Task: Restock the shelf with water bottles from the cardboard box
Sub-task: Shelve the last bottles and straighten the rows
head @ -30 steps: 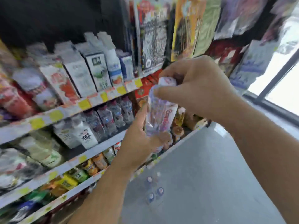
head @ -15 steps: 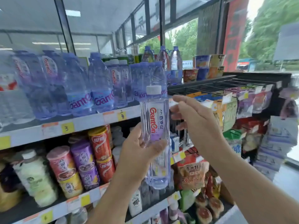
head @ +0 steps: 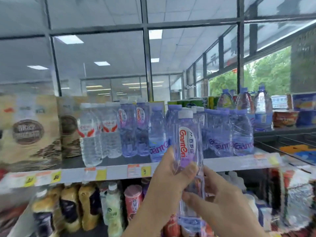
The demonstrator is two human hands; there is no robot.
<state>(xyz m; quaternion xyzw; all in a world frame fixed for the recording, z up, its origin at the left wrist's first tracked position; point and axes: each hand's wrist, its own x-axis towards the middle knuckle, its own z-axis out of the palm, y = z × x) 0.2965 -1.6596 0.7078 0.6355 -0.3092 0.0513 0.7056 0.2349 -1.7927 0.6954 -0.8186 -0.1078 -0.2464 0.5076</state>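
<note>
— Since half a second ago the view has tipped up: the top shelf [head: 119, 173] sits lower in the picture and the ceiling and window frames fill the upper half. The right hand, then beside the bottle's upper part, is now down at its lower part.

— Where is the bottle?

— Upright, held in front of the shelf's front edge, its white cap [head: 185, 114] level with the caps of the bottles standing behind. The water bottle [head: 188, 151] is clear with a purple tint and a red and white label.

— And the hands?

— The left hand [head: 168, 183] is wrapped around its middle, thumb across the front. The right hand [head: 220, 199] is closed on the lower part from the right, fingers [head: 193, 196] on the front.

— Room on the shelf?

— A bare strip of shelf runs along the front edge, in front of the clear bottles [head: 90, 134] on the left. To the right, the purple bottles [head: 220, 132] stand packed close. Whether a gap lies straight behind the held bottle I cannot tell; it hides that spot. Paper bags [head: 30, 132] close off the left end. Above the row there is open air up to the window frame.

— Below?

— Drinks and cans [head: 133, 200], blurred, on the lower shelf.
</note>
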